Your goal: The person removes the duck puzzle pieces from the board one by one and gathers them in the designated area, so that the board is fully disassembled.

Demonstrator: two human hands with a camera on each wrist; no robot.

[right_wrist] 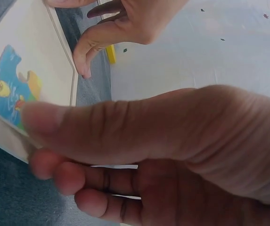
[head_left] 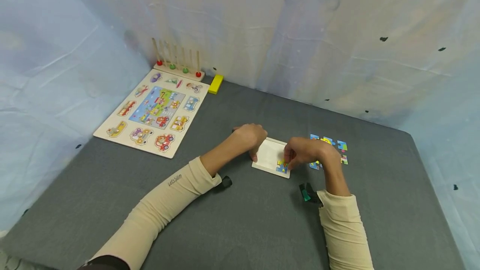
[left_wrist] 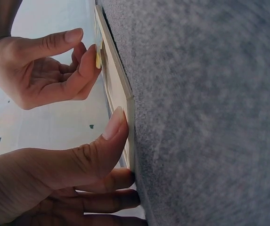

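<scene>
A shallow wooden puzzle tray [head_left: 268, 153] with a raised rim lies on the grey table. My left hand [head_left: 252, 136] holds the tray's left side, thumb at the near left corner and fingers along the far edge. A blue and yellow jigsaw piece [right_wrist: 5, 89] with a small yellow figure sits in the tray's near right corner. Over that corner is my right hand [head_left: 305, 152]. Its bent fingers touch the piece, while in the left wrist view the thumb [left_wrist: 73, 35] stands apart from it. The right thumb covers part of the piece in the right wrist view.
Several loose jigsaw pieces [head_left: 342, 145] lie right of the tray, partly behind my right hand. At the left is a large vehicle peg puzzle board [head_left: 176, 143]. Behind it stand a pegged bead rack [head_left: 180, 72] and a yellow block [head_left: 216, 83], close to the back wall.
</scene>
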